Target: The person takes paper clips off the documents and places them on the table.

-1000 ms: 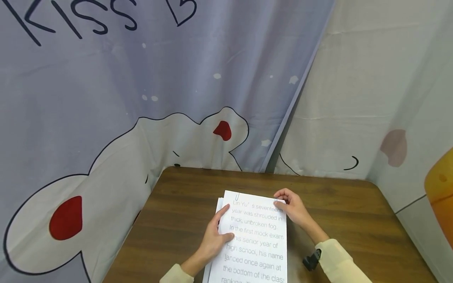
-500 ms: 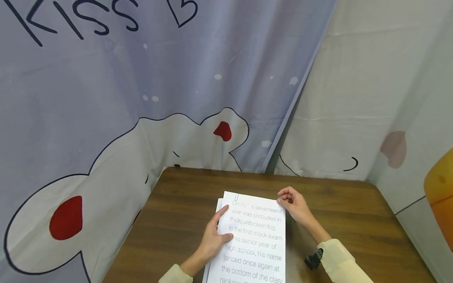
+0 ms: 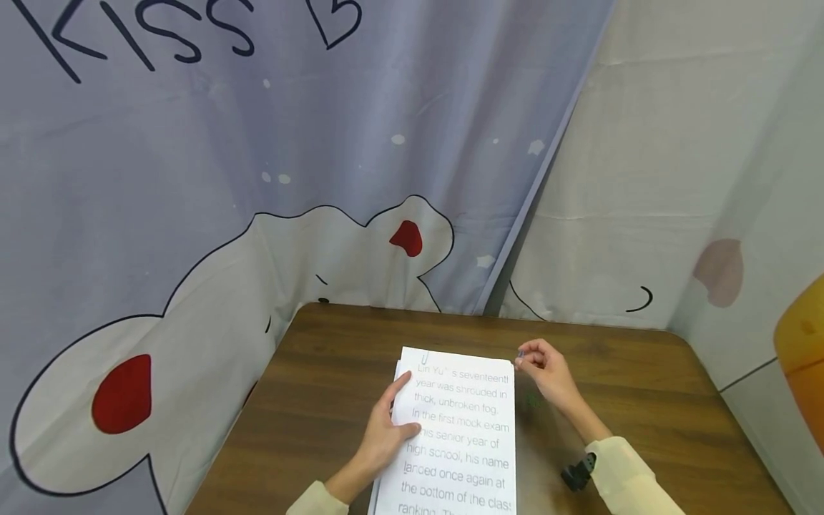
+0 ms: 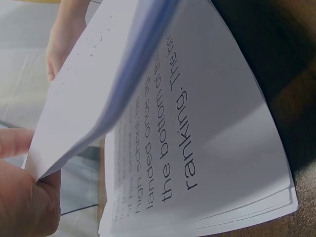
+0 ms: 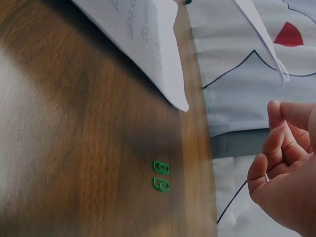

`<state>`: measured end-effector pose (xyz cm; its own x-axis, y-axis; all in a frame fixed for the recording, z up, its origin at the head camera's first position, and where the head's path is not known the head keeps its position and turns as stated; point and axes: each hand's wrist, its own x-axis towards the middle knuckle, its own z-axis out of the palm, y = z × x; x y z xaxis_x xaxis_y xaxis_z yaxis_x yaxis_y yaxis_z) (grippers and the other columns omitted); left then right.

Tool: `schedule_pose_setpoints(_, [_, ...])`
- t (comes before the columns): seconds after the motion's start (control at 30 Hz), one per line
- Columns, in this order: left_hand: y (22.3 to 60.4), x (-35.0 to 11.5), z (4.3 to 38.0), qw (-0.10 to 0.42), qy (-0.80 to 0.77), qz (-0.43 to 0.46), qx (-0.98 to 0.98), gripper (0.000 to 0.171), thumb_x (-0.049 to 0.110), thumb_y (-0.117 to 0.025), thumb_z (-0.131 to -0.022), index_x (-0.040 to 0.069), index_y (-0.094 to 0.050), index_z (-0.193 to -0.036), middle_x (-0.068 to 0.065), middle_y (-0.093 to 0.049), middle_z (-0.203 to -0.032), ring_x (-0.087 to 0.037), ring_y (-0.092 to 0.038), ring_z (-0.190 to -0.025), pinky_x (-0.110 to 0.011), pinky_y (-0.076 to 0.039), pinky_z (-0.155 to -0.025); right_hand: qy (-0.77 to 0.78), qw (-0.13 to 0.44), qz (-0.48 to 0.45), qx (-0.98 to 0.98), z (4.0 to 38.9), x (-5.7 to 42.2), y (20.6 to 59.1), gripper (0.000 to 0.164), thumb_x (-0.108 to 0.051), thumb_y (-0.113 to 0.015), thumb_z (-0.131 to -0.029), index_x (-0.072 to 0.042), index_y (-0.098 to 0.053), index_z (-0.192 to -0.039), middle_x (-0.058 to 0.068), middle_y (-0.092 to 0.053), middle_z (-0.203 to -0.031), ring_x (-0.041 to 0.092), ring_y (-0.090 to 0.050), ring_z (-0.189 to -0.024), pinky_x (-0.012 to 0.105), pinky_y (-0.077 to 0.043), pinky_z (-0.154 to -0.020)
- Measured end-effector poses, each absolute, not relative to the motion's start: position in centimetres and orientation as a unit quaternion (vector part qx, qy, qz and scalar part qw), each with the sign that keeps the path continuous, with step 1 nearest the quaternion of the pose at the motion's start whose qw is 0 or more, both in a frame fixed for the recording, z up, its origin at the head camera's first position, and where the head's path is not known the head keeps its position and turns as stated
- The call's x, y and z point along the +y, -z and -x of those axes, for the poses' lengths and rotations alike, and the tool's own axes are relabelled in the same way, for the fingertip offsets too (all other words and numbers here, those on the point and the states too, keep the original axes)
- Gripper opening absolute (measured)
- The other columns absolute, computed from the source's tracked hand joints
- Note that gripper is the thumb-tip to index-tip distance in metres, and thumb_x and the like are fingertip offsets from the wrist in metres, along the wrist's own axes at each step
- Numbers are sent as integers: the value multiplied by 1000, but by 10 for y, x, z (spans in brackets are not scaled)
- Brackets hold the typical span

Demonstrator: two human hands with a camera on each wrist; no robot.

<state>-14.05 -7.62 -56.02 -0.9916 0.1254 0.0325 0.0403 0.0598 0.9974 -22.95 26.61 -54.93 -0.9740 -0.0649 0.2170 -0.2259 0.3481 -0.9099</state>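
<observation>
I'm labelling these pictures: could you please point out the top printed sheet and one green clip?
Top printed sheet (image 3: 458, 433): head view, middle of its text.
Upper green clip (image 5: 161, 168): right wrist view, its middle.

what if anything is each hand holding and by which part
Left hand: printed white paper sheets, by the left edge. Right hand: a tiny blue object, part unclear.

head view: fairly bright, soft, even light; brown wood-grain table (image 3: 644, 400) has pale sheen rt of the white printed paper stack (image 3: 460, 443), whose print looks washed-out. pair of small green paper clips (image 5: 161, 172) = just a fuzzy smudge there; clearer in r wrist view, w/ glare at table's l side & soft dark shadow under the stack. l wrist view: nearest bluish-tinged white sheet edge (image 4: 129, 69) badly blurred, deep shadow at rt.
</observation>
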Motion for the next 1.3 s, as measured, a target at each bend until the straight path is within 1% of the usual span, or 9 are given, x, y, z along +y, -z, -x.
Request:
schedule_pose_setpoints(0.1, [560, -78, 141, 35, -686, -57, 725, 96, -17, -69, -76, 16, -43, -162, -23, -44, -161, -32, -64, -119, -25, -59, -90, -557, 71, -94, -822, 228, 272, 551, 21, -2, -70, -99, 4, -64, -118, 18, -74, -89, 23, -72, -82, 24, -54, -71])
schedule_pose_setpoints(0.3, [562, -80, 140, 32, -681, -53, 730, 96, -17, -69, -76, 14, -41, -163, -26, -46, -158, -33, -66, -116, -25, -60, -88, -535, 69, -94, -837, 222, 287, 552, 25, 1, -75, -94, 3, -66, -117, 18, -74, -88, 24, -68, -78, 23, -51, -67])
schedule_pose_setpoints(0.43, [562, -81, 140, 24, -677, -48, 734, 96, -18, -69, -75, 14, -43, -162, -25, -44, -160, -33, -65, -118, -23, -59, -88, -525, 59, -95, -844, 220, 298, 555, 27, 1, -76, -93, 5, -66, -117, 19, -74, -87, 19, -66, -75, 23, -50, -65])
schedule_pose_setpoints(0.53, [562, -80, 140, 25, -678, -49, 733, 96, -17, -69, -75, 14, -42, -162, -26, -45, -159, -33, -65, -117, -23, -59, -88, -521, 50, -89, -847, 219, 306, 557, 28, 0, -77, -92, 7, -66, -118, 17, -74, -86, 13, -62, -73, 23, -48, -63])
schedule_pose_setpoints(0.73, [560, -81, 141, 24, -676, -50, 735, 95, -17, -69, -76, 14, -42, -162, -24, -45, -161, -34, -64, -120, -23, -58, -91, -512, 49, -86, -853, 215, 313, 558, 27, 1, -77, -91, 7, -67, -116, 16, -73, -84, 9, -60, -70, 23, -47, -61])
schedule_pose_setpoints(0.97, [561, -82, 142, 15, -670, -46, 741, 96, -17, -69, -75, 15, -43, -162, -24, -44, -162, -37, -62, -126, -25, -56, -98, -492, 22, -69, -868, 215, 322, 566, 24, 1, -76, -92, 7, -67, -113, 17, -77, -86, 19, -70, -76, 22, -48, -66])
schedule_pose_setpoints(1.03, [561, -83, 142, 13, -668, -44, 742, 96, -17, -69, -75, 15, -43, -162, -24, -45, -161, -36, -62, -126, -23, -55, -97, -486, 19, -68, -871, 214, 322, 568, 21, 0, -77, -92, 6, -67, -110, 15, -77, -85, 17, -69, -75, 22, -48, -66])
schedule_pose_setpoints(1.2, [562, -83, 142, 10, -673, -42, 739, 96, -17, -69, -74, 14, -44, -161, -23, -46, -161, -34, -62, -125, -22, -55, -95, -466, 17, -66, -882, 214, 325, 575, 19, -1, -78, -91, 3, -69, -107, 10, -74, -82, 6, -59, -68, 22, -46, -60])
schedule_pose_setpoints(1.3, [562, -84, 141, 10, -674, -41, 738, 96, -17, -69, -74, 14, -44, -161, -23, -46, -160, -34, -62, -124, -23, -55, -94, -449, 8, -67, -891, 213, 326, 581, 19, -2, -79, -91, 2, -70, -107, 5, -72, -82, 5, -57, -67, 23, -46, -59])
